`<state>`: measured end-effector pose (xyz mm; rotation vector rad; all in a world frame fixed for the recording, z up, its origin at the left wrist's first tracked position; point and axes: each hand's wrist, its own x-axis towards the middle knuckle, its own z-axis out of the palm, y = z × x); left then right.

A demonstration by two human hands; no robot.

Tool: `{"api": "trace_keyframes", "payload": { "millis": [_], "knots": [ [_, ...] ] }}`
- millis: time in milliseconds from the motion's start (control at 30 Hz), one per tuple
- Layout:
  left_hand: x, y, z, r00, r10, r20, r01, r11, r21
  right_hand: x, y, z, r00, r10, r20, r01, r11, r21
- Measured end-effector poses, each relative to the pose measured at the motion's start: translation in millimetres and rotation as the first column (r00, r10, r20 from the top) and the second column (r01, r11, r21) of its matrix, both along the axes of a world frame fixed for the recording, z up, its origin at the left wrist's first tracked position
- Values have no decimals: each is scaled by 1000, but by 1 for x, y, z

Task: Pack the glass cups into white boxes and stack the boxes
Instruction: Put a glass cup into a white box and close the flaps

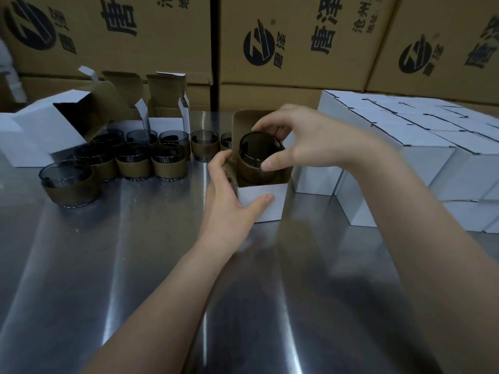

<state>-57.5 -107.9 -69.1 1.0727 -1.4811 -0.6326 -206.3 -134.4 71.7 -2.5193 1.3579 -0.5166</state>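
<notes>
An open white box (266, 203) stands in the middle of the steel table. A dark glass cup (256, 155) with a brown sleeve sits partly inside it, rim above the box edge. My right hand (302, 141) grips the cup's rim from above with fingers and thumb. My left hand (229, 195) holds the box's left front corner, thumb on the front wall. Several more sleeved cups (135, 160) stand in a cluster to the left. A block of closed white boxes (410, 141) is stacked at the right.
Open empty white boxes (46, 125) with raised flaps lie and stand at the back left. Large brown printed cartons (291, 41) form a wall behind the table. The steel tabletop (135, 265) stretches toward me.
</notes>
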Motion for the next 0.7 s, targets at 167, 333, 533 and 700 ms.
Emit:
{"api": "trace_keyframes", "payload": {
  "millis": [167,333,533,700],
  "knots": [
    [-1,-1,-1,1000,12,11,-12,1000,6,6,-2,-4,982,-111,-154,98,991,-92],
    [-1,-2,-2,999,23,44,-23,1000,-3,8,-3,-7,960,-181,-212,153,978,-141],
    [0,0,0,997,54,57,-53,998,-28,8,0,-6,954,-166,-250,148,985,-89],
    [-1,3,2,994,73,83,-68,996,-59,7,1,-4,961,-129,-246,116,991,-68]
  ]
}}
